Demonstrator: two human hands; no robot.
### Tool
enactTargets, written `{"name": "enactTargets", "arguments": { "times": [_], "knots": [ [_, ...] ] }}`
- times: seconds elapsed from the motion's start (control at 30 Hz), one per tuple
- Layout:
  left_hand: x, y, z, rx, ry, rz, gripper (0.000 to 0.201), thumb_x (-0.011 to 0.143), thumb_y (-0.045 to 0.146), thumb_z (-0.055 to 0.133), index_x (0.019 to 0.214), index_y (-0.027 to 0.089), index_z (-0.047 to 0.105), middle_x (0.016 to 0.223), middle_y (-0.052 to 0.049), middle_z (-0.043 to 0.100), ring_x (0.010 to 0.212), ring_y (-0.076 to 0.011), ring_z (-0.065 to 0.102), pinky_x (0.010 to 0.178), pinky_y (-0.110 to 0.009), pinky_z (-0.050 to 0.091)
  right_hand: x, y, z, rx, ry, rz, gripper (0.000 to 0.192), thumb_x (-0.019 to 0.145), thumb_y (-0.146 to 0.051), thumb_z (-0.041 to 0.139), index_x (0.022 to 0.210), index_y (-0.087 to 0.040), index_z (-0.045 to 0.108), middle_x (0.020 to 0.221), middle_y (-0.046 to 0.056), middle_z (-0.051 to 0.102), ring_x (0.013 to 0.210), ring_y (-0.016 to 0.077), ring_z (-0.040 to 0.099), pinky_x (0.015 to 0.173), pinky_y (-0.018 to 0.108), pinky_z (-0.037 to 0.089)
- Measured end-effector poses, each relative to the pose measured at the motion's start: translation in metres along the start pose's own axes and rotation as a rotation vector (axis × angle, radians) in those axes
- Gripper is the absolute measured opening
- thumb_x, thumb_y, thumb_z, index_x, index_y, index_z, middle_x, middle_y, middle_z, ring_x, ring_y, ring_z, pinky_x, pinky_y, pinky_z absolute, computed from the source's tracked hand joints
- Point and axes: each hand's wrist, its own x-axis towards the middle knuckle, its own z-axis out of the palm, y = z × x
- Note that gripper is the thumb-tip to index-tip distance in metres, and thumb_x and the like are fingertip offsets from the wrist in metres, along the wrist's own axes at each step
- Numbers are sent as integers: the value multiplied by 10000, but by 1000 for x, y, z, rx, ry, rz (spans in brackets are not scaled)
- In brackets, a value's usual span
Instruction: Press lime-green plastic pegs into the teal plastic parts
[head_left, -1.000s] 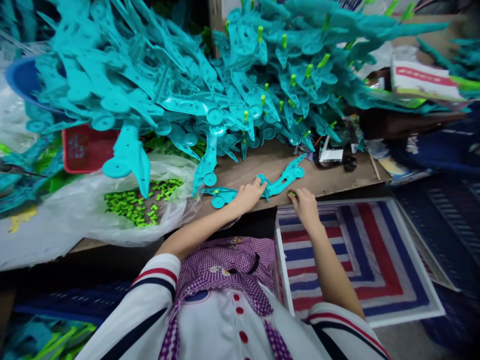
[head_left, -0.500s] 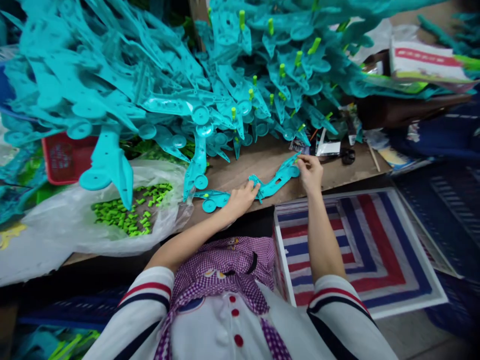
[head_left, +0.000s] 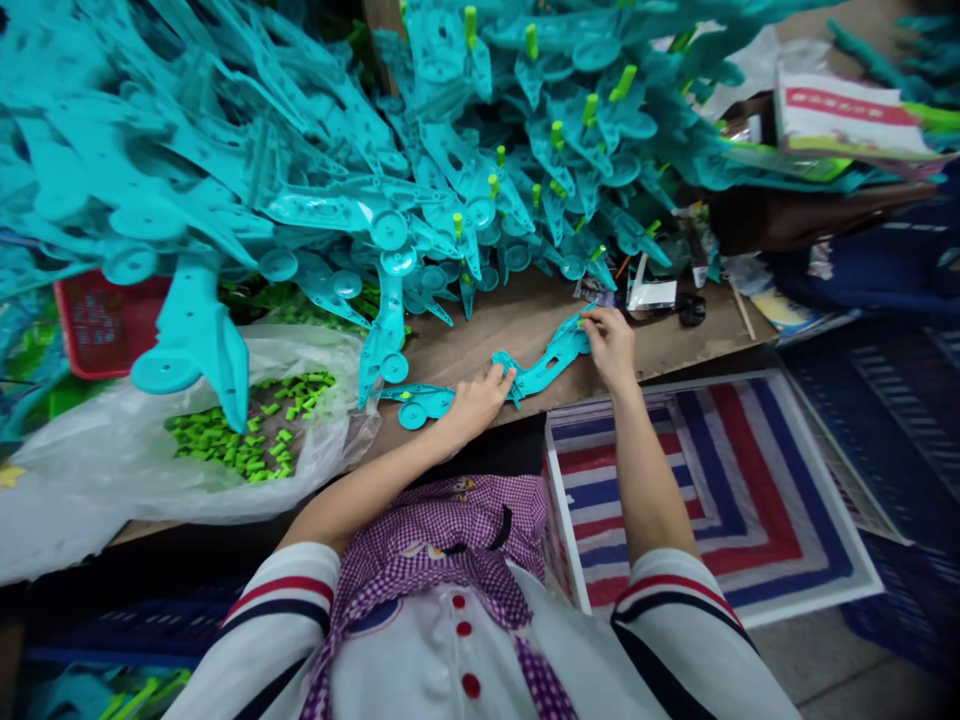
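Two bare hands are laid on one flat teal plastic part (head_left: pixel 541 367), which lies on the brown board (head_left: pixel 517 325) at its near edge. The left hand (head_left: pixel 474 402) is pressed down on the middle of the part, fingers together and flat on it. The right hand (head_left: pixel 611 345) is closed on the far right end of the part, fingertips pinched together there; whether anything small is held between them cannot be told. Left of the part, a clear plastic bag (head_left: pixel 150 460) of small green pegs (head_left: pixel 240 440) is spread open on the same board. Behind the part, a large heap of teal parts (head_left: pixel 337 170) is piled up, some fitted with green pegs. A red basket (head_left: pixel 94 320) is seen far left of the part, half under the heap. Right of and below the part, a striped red, white and blue sack (head_left: pixel 712 490) is spread.
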Motion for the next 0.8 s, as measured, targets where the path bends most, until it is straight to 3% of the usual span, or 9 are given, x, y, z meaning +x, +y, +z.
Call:
{"name": "enactTargets", "arguments": {
  "times": [0.23,0.53,0.63,0.73,0.8],
  "knots": [
    [0,0,5,-26,24,-9,529,979,130,297,1479,265,404,1309,-189,530,1009,-265,629,720,-346,564,21,1,-9,-219,-305,-108,228,913,-288,473,984,-189,665,984,115,657,945,255,605,869,390,475],
    [-2,1,3,-9,34,-11,513,987,139,309,1473,266,409,1297,-177,532,1009,-250,632,720,-328,564,23,6,-4,-254,-346,-122,314,942,-318,438,1038,-165,694,1003,139,665,978,270,617,895,413,476],
    [-2,2,4,4,42,-6,499,988,142,315,1461,260,423,1277,-169,550,1029,-250,635,719,-322,567,9,-1,-11,-164,-315,-140,438,936,-445,485,1241,-168,634,1186,155,638,1110,280,604,970,437,471],
    [3,0,1,-42,35,-27,479,991,160,341,1442,273,459,1309,-159,539,1010,-242,652,737,-335,565,-18,-12,-18,-193,-421,-216,715,850,-574,603,1468,-255,440,1472,130,477,1395,344,391,1085,519,382],
    [4,-6,-4,-132,43,-33,452,991,191,387,1415,296,505,1319,-137,533,986,-227,660,776,-347,557,-34,-19,-18,-336,-543,-251,764,813,-565,656,1492,-323,401,1512,87,453,1471,397,230,1115,611,284]
  ]
}}
